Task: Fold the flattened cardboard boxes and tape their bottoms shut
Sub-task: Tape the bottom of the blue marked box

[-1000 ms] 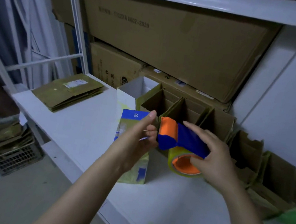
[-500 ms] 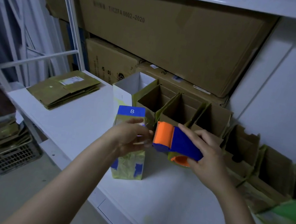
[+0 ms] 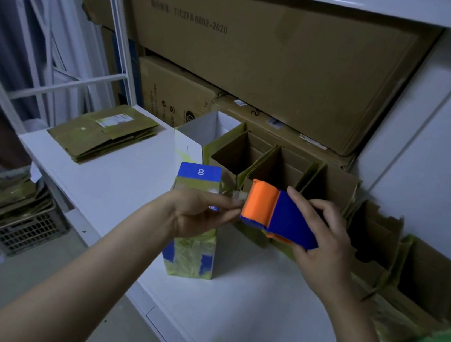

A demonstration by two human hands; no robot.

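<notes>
Fingers of the right hand [image 3: 324, 241] are wrapping the tape dispenser [image 3: 284, 218] above the counter [image 3: 244, 302]; the left hand [image 3: 198, 213] is pinching the tape end [image 3: 237, 197] at its orange nose, beside the upright box [image 3: 199, 178] near the front edge. A second ago the roll [image 3: 278, 237] was facing up; now it is mostly hiding underneath. Folded boxes [image 3: 277, 163] are lining the back edge, flat boxes [image 3: 103, 133] are lying at the far left corner, and open surface is showing front right.

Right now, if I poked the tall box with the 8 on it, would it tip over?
Probably, poked near its top: the box stands tall on a narrow base. It looks like cardboard, so likely light and easy to dent.
</notes>
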